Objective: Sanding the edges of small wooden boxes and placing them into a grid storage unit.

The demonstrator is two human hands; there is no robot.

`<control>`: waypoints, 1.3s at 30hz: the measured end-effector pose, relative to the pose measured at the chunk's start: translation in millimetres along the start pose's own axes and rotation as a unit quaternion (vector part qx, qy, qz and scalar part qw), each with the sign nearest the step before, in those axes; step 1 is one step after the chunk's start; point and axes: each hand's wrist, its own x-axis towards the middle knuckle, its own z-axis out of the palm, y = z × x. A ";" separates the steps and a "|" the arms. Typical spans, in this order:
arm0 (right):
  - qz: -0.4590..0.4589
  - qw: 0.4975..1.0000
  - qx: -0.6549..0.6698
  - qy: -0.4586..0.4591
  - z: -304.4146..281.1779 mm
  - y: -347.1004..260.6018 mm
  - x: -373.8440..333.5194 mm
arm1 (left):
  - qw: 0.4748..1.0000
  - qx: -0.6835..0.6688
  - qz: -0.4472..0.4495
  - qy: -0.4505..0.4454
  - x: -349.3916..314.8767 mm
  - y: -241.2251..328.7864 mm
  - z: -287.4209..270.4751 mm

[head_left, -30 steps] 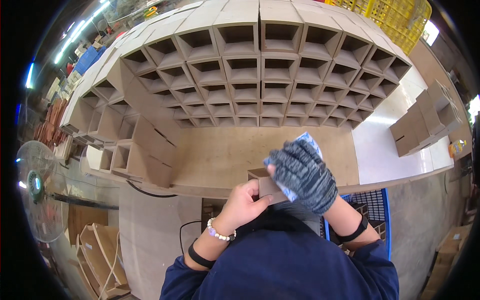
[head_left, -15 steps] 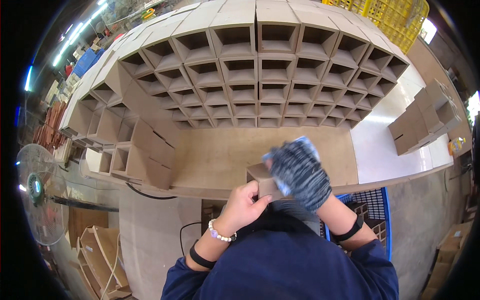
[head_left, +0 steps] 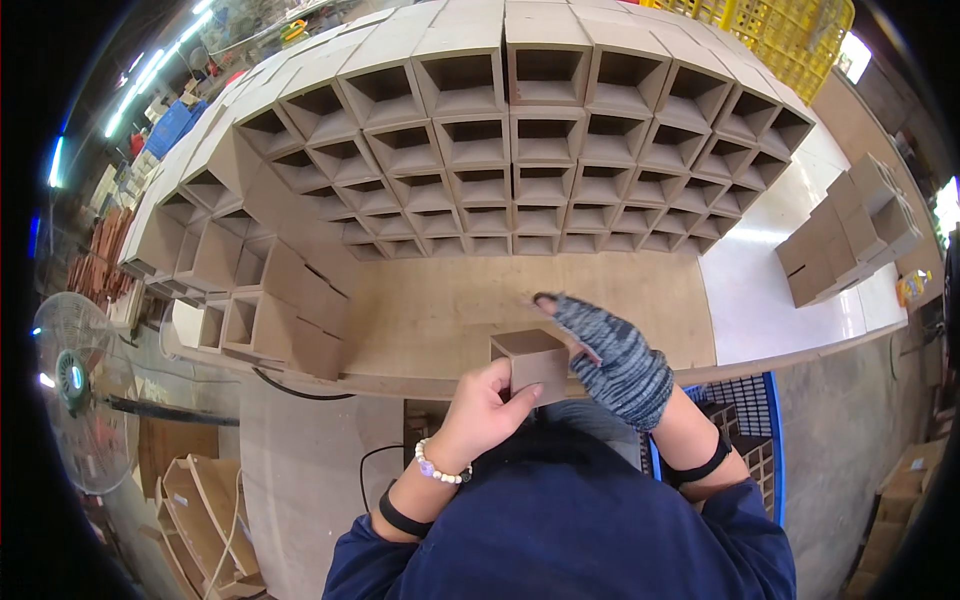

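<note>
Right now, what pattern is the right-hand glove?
Mottled grey-blue knit glove, head view.

Probably a packaging workshop, stacked cardboard boxes (head_left: pixel 520 150) on a workbench (head_left: pixel 440 310), yellow crates (head_left: pixel 790 40), floor fan (head_left: pixel 75 400)

The small box (head_left: pixel 532 362) looks like matt brown cardboard, as do the far stacked cubbies (head_left: pixel 520 150). The right hand (head_left: pixel 615 360) wears a knitted grey glove; the tabletop (head_left: pixel 450 310) is dull, smooth board.

wooden workbench (head_left: pixel 430 310) | grey floor (head_left: pixel 860 420) | fan (head_left: pixel 75 400) | perhaps ceiling strip lights (head_left: pixel 150 75)
</note>
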 end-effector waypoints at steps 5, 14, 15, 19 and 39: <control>-0.029 0.992 0.028 -0.123 15.1 11.7 0.2 | 0.995 0.102 0.008 0.006 -2.7 15.6 0.9; 0.037 0.979 0.094 -0.178 3.2 7.9 4.7 | 0.994 0.094 0.046 0.008 -5.0 7.2 0.6; 0.084 0.969 0.122 -0.197 0.0 6.5 5.2 | 0.995 0.083 0.051 0.011 -5.0 3.9 1.1; -0.099 0.986 -0.043 -0.129 13.6 23.3 -3.6 | 0.994 0.102 0.044 -0.003 -4.0 13.4 0.8; -0.062 0.995 -0.075 -0.009 -17.7 -57.6 27.3 | 0.991 -0.090 0.052 0.082 0.2 -3.9 1.8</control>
